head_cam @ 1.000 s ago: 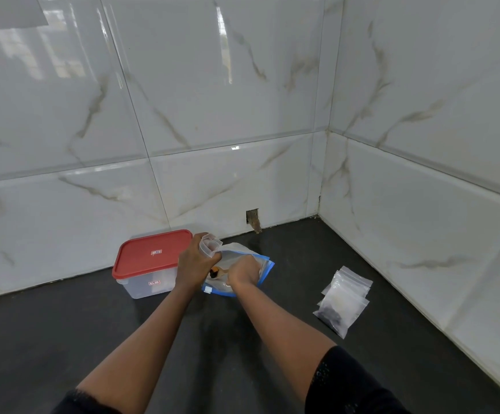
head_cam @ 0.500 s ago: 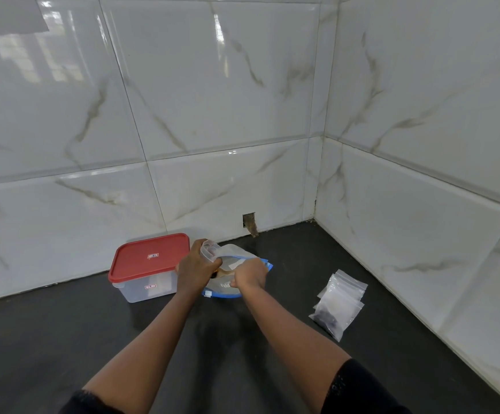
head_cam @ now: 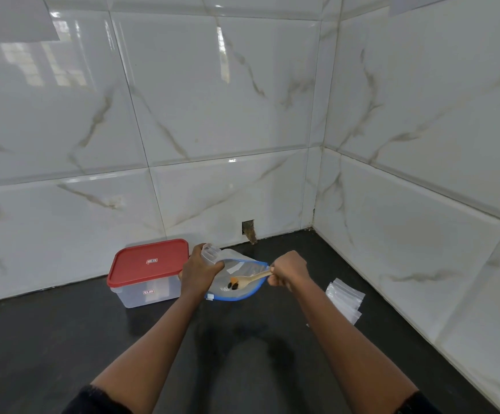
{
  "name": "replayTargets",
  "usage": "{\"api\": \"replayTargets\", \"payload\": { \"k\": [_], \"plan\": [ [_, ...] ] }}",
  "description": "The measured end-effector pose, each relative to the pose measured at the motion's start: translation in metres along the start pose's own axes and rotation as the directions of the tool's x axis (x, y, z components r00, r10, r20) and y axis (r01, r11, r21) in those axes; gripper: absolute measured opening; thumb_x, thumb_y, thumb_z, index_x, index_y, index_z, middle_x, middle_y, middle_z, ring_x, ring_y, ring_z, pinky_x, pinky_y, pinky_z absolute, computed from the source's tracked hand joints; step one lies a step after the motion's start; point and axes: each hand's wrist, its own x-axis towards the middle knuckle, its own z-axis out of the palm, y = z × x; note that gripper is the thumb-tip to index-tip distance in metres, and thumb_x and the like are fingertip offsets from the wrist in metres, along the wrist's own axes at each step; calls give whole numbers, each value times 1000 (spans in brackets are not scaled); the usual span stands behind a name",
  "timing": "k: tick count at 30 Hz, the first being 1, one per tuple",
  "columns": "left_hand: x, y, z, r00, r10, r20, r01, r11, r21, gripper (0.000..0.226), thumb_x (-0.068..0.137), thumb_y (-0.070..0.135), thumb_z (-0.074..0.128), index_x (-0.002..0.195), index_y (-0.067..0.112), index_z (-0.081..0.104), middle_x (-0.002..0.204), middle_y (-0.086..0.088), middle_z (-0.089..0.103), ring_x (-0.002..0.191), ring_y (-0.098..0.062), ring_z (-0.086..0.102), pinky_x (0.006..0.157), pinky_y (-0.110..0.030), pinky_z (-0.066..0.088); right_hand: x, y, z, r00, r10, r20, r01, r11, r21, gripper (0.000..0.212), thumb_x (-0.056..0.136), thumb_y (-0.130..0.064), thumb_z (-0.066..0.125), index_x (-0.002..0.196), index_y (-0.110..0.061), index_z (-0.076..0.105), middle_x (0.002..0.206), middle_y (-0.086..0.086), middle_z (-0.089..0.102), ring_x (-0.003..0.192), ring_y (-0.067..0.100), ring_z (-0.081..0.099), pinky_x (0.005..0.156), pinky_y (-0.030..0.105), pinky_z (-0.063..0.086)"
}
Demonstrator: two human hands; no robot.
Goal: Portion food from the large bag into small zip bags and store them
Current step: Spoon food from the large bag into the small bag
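Right now we are mid-scoop: our right hand [head_cam: 289, 270] is clenched around the handle of a wooden spoon [head_cam: 253, 277], whose bowl sits inside the mouth of the large bag [head_cam: 237, 279], a clear zip bag with a blue edge lying on the dark counter [head_cam: 63, 339]. A few pieces of food [head_cam: 232, 282], dark ones and an orange one, lie at the spoon's tip inside the bag. Our left hand [head_cam: 198, 273] grips a small zip bag [head_cam: 210, 254] by its side, mouth upward, just above the large bag's far-left edge. Beside that hand stands a clear storage box with a red lid [head_cam: 148, 262], closed; we judge it to be where filled bags go. A stack of spare small zip bags [head_cam: 344, 297] lies to the right, apart from the work. Next, we judge, the loaded spoon must be lifted level and tipped into the small bag, so the left hand needs to keep that mouth open and steady, or pieces may spill.
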Motion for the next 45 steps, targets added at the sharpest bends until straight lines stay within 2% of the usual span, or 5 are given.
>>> {"api": "replayTargets", "payload": {
  "k": [10, 14, 22, 29, 45],
  "plan": [
    [-1, -10, 7, 999, 0, 42, 0, 1000, 0, 65, 67, 46, 74, 122, 24, 47, 113, 0, 62, 101, -20, 58, 91, -49, 50, -6, -36, -57, 995, -74, 64, 68, 994, 91, 25, 91, 8, 44, 72, 4, 59, 63, 17, 56, 47, 17, 54, 45, 20, 49],
    [-7, -9, 9, 997, 42, 68, -47, 996, 75, 67, 69, 44, 75, 125, 23, 46, 116, 2, 61, 107, -19, 56, 95, -49, 46, -17, -47, -41, 987, -155, 30, 149, 978, 143, 18, 89, 8, 45, 93, 19, 59, 65, 17, 50, 51, 18, 50, 48, 24, 46],
    [-12, -15, 10, 996, 35, 82, -39, 998, 41, 70, 64, 47, 72, 124, 22, 45, 120, -2, 58, 110, -21, 54, 97, -50, 44, -41, -44, -1, 891, -453, 37, 451, 872, -192, 23, 93, -1, 48, 106, 2, 68, 81, 18, 68, 51, 9, 58, 46, 11, 50],
    [-12, -12, 8, 998, 20, 63, -20, 1000, 0, 68, 67, 42, 74, 124, 18, 45, 121, -4, 58, 110, -23, 54, 98, -50, 44, -52, -43, 8, 714, -690, 118, 667, 619, -416, 28, 93, 0, 49, 113, -3, 69, 106, 14, 71, 94, 24, 68, 89, 28, 54],
    [-2, -6, -9, 997, -81, 13, 81, 996, -46, 51, 77, 42, 69, 119, 20, 50, 112, -3, 62, 102, -23, 59, 92, -47, 48, -71, -59, -14, 728, -685, -20, 569, 621, -539, 27, 90, -6, 46, 100, 0, 71, 94, 16, 70, 84, 26, 66, 80, 34, 56]
  ]
}}
